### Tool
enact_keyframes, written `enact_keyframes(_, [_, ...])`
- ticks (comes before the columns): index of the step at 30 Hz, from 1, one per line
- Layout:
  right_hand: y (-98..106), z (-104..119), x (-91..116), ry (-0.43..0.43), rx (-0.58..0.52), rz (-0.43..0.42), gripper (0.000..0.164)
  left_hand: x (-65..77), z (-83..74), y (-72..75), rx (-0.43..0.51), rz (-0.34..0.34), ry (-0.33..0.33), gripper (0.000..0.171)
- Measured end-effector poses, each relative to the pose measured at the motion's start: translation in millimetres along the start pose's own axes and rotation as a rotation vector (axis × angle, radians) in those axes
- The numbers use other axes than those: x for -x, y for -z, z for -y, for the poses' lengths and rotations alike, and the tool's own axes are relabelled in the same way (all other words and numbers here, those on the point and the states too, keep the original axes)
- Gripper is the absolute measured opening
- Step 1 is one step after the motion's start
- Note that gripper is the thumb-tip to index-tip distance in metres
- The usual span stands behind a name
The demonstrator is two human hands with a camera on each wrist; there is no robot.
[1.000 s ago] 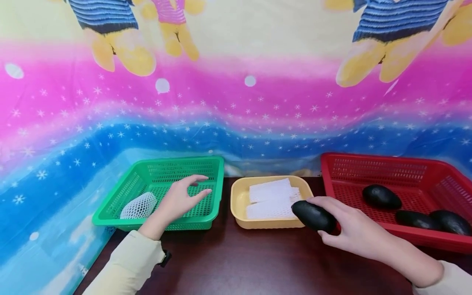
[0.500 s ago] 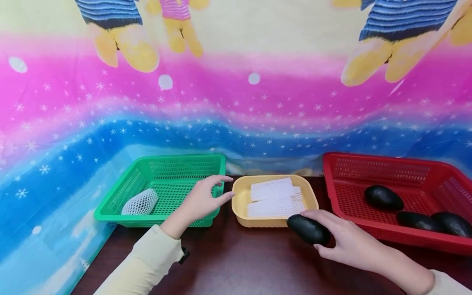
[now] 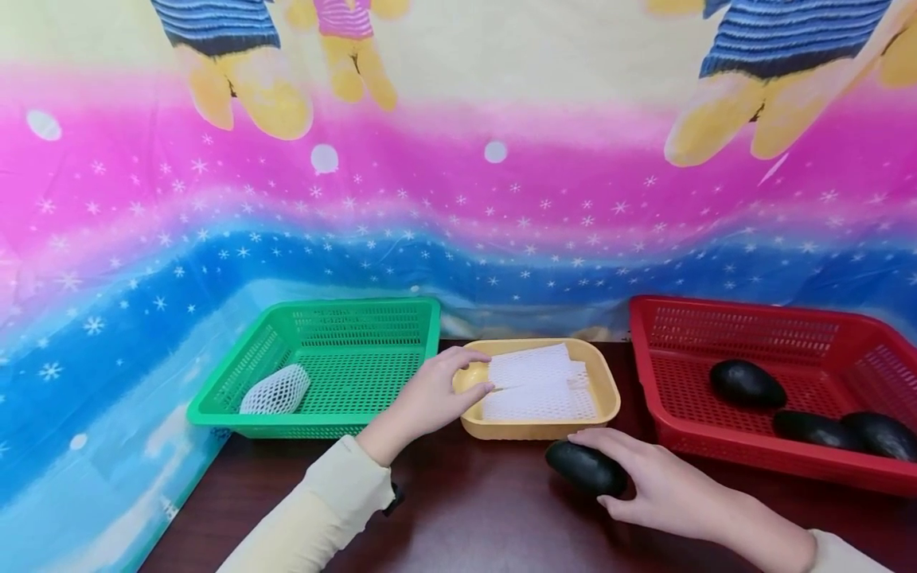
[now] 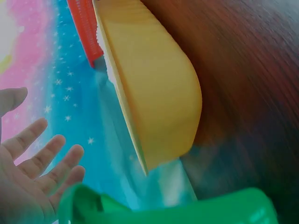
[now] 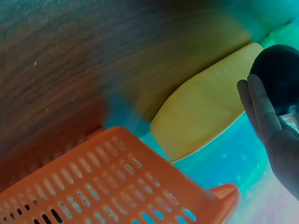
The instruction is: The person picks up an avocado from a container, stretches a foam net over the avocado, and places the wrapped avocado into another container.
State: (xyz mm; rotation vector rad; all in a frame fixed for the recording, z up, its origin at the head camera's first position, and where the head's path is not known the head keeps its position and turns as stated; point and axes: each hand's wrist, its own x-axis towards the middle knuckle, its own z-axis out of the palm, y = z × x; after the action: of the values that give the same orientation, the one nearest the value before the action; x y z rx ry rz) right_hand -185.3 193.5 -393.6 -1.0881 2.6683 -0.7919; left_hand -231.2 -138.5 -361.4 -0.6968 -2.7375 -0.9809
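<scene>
My right hand (image 3: 662,485) grips a dark, smooth oval fruit, an avocado by its look (image 3: 586,468), over the table in front of the yellow tray (image 3: 501,430). In the right wrist view the avocado (image 5: 278,77) is partly cut off by the frame edge. White foam net sleeves (image 3: 537,398) lie flat in the tray. My left hand (image 3: 433,394) reaches over the tray's left side, fingers and thumb apart, fingertips close to the sleeves. Whether they touch cannot be told. In the left wrist view the left hand (image 4: 35,172) holds nothing.
At left, a green basket (image 3: 308,430) holds one item in a white foam net (image 3: 275,390). The red basket (image 3: 716,442) at right contains several dark avocados (image 3: 747,383). A printed cloth (image 3: 458,207) hangs behind the dark wooden table (image 3: 473,509).
My left hand has moved right, from over the green basket to the yellow tray. The right hand has brought the avocado lower and slightly left, towards the table's front.
</scene>
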Motion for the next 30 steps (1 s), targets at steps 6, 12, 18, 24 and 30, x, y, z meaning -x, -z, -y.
enact_keyframes(6, [-8, -1, -2, 0.050, -0.006, 0.028, 0.067, -6.8, -1.1, -13.5, -0.011, 0.046, 0.015, 0.042])
enact_keyframes(12, [-13, 3, -6, 0.073, 0.003, 0.055, 0.068, -13.1, 0.2, -26.5, -0.008, 0.115, 0.072, 0.047])
enact_keyframes(18, [-19, 6, -9, 0.098, 0.009, 0.044, 0.068, -18.0, 3.5, -39.1, 0.014, 0.193, 0.134, 0.047])
enact_keyframes(24, [-21, 7, -13, 0.090, -0.005, 0.047, 0.068, -23.1, 9.1, -48.5, -0.015, 0.214, 0.158, 0.045])
enact_keyframes(30, [-25, 5, -12, 0.100, 0.008, 0.060, 0.066, -28.9, 10.8, -55.7, -0.076, 0.252, 0.167, 0.047])
